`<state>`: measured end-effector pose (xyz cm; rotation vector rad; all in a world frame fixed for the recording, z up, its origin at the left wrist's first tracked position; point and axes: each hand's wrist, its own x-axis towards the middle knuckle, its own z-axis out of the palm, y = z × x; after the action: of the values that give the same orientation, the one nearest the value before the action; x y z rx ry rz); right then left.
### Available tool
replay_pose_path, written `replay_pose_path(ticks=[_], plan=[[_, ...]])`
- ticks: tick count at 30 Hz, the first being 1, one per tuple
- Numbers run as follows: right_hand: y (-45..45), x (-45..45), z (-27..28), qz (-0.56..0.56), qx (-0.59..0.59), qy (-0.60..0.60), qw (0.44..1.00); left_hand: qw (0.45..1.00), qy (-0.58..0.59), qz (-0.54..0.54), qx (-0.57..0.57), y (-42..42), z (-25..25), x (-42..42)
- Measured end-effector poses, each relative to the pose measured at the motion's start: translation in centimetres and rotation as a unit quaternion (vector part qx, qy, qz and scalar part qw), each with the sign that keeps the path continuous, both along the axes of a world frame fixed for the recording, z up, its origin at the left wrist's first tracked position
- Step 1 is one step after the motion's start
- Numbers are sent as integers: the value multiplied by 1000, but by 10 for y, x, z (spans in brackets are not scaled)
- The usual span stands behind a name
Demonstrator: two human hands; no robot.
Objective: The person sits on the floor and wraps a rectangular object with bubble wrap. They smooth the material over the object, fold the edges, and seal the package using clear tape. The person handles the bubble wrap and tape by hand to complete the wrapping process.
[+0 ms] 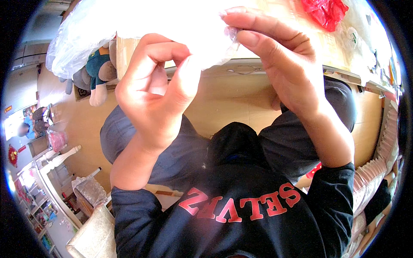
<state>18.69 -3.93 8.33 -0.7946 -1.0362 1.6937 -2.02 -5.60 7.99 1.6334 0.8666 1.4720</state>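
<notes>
My left hand (pixel 158 74) is raised over the near edge of the table, its thumb and index fingertip pinched together on the edge of a clear plastic film or bag (pixel 219 56). Opposite it, my right hand (pixel 280 48) pinches a crumpled end of the same plastic between thumb and fingers. The middle of the plastic is washed out by glare, so its shape and anything within it cannot be told.
A crumpled red plastic bag (pixel 326 13) lies at the table's upper right. Clear plastic bagging (pixel 69 51) hangs at the upper left, near a cardboard box (pixel 127 56) and plush toys (pixel 98 69). A white chair (pixel 93 235) stands lower left; a person (pixel 27 129) is far left.
</notes>
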Motion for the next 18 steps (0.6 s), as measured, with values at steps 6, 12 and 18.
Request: replay_pose_path(ticks=[6, 12, 18], plan=[[0, 0, 3, -9, -19, 18, 1000, 1000, -13, -4, 2, 0, 1, 2], [2, 0, 4, -16, -13, 18, 1000, 999, -24, -13, -18, -3, 2, 1], [3, 1, -3, -15, 8, 38, 999, 999, -17, -30, -30, -5, 0, -3]])
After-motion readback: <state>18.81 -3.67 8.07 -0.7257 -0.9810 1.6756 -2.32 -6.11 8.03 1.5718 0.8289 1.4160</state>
